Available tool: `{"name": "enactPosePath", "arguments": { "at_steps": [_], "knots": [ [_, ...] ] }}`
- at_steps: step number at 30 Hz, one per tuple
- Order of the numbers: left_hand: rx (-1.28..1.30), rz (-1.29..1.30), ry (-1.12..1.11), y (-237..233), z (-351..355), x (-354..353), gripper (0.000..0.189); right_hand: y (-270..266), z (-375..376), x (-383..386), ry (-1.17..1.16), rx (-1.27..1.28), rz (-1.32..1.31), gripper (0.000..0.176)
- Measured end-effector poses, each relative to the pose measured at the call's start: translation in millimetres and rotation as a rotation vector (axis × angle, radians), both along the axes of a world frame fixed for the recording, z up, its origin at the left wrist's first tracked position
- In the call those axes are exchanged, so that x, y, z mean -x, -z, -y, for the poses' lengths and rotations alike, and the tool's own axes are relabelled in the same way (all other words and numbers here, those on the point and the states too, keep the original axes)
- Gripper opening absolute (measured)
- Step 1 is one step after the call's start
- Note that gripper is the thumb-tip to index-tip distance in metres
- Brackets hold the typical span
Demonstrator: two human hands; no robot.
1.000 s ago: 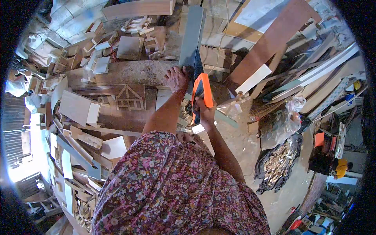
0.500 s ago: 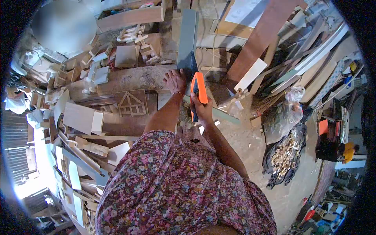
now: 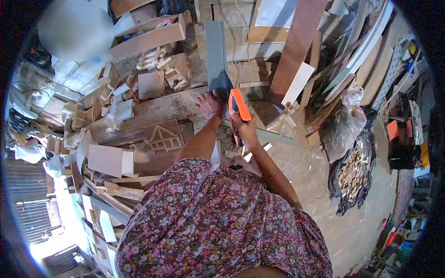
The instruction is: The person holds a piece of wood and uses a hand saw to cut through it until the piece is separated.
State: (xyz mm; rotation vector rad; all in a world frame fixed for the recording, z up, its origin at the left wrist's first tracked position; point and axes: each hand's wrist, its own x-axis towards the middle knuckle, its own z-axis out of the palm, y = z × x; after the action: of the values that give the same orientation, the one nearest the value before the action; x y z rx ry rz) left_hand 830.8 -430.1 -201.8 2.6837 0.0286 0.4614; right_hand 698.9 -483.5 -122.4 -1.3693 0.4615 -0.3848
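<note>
My right hand (image 3: 244, 128) is wrapped round the orange and black handle of a handsaw (image 3: 240, 105). Its blade is foreshortened and hard to make out, at the right edge of a long grey-green board (image 3: 216, 55). At the board's near end lies my left hand (image 3: 209, 105), palm down with its fingers spread, the thumb side touching the board. The board points away from me across a worn wooden beam (image 3: 157, 102).
Left of my arm are a small wooden frame (image 3: 165, 138) and a pale box (image 3: 105, 159). A wide brown plank (image 3: 299, 48) leans at the right, beside several long boards. Wood scraps (image 3: 356, 169) lie on a dark sheet on the floor. A wooden tray (image 3: 150, 41) sits far left.
The whole view has turned slightly, shifting the surroundings. Both hands keep their places at the board, and the saw handle sits a little lower and further right in the picture.
</note>
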Motion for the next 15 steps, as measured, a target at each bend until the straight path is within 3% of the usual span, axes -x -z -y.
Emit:
{"name": "enactPosePath", "arguments": {
  "at_steps": [15],
  "knots": [
    [-0.018, -0.009, 0.001, 4.2, -0.4, -2.6, 0.043, 2.4, -4.5, -1.9, -0.023, -0.017, -0.038, 0.035]
  ]
}}
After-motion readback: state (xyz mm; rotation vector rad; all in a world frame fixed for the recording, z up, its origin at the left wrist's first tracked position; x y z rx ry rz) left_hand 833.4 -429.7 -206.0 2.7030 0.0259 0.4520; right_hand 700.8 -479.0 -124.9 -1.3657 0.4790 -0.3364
